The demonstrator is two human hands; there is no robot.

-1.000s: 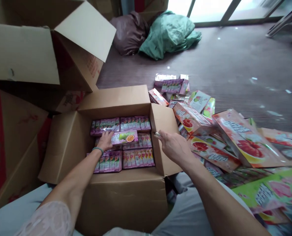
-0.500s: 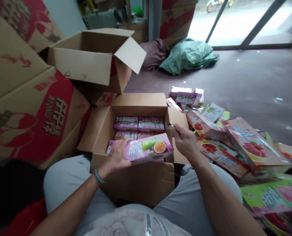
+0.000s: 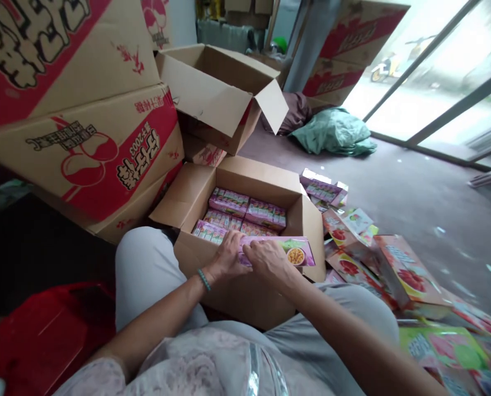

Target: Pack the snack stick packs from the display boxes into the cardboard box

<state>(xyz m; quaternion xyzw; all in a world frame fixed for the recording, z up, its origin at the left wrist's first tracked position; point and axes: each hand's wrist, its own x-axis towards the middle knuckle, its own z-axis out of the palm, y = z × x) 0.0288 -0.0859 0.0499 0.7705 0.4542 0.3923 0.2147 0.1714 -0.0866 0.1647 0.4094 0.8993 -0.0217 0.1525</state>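
Note:
A purple snack box (image 3: 279, 242) with passion fruit printed on it lies level over the near side of an open carton (image 3: 249, 300) between my knees. Around the box's left end, my left hand (image 3: 229, 254) is closed. Beside it, my right hand (image 3: 271, 264) has its fingers curled over the box's front, almost touching the left hand. Whether the right fingers also hold something small is hidden. Inside the carton, purple packs (image 3: 266, 213) stand in rows, some partly covered by my hands and the box.
Printed cartons (image 3: 121, 148) are stacked at the left, and an open carton (image 3: 212, 104) sits behind mine. Flattened and folded fruit boxes (image 3: 410, 272) are heaped on the floor at the right. A green sack (image 3: 336, 132) lies farther back. Something red (image 3: 59, 330) is at lower left.
My right hand has come from the carton's right flap to the purple box, close to my left hand. The box has turned more level. My view has shifted left.

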